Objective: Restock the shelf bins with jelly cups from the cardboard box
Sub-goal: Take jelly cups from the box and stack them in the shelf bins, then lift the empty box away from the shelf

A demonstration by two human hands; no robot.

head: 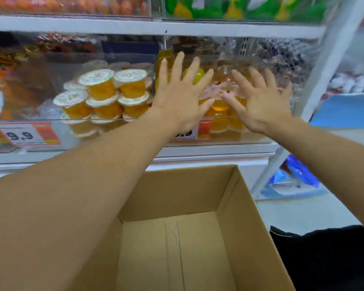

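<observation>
Brown cardboard box (pixel 198 238) nearest, bottom bare, no cups left showing inside. Beyond it, left hand (pixel 177 101) and right hand (pixel 263 103) spread flat, fingers (pixel 178 66) straight, grasping nothing, against the clear bin (pixel 282 66). Jelly cups (pixel 105 95) piled in the neighbouring bin and behind the palms. Best to press evenly, settling cups back without toppling the stacks.

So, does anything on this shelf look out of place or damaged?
Nothing stands out. The jelly cups are stacked loosely in the clear bin, none spilled. The cardboard box looks empty, and both the left hand and the right hand are open.
</observation>
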